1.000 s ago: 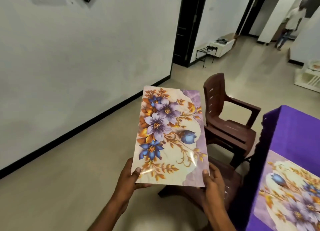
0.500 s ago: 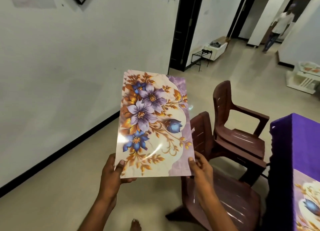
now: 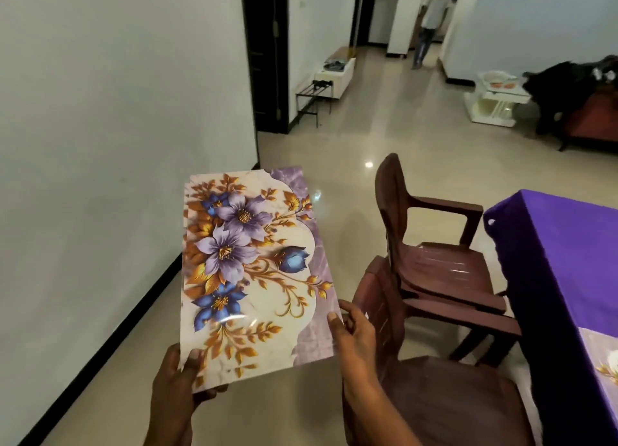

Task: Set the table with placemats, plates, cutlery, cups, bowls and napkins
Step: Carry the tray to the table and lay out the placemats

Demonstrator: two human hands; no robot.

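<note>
placemat held in air left of table | left hand pinches near-left corner | right hand grips near-right edge | chairs between placemat and table edge | open floor beyond

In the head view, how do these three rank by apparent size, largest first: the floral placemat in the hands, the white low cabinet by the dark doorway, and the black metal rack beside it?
1. floral placemat, which looks largest, partly because it is closest to the camera
2. white low cabinet
3. black metal rack; it looks close to the cabinet in size, so that order is unsure
</note>
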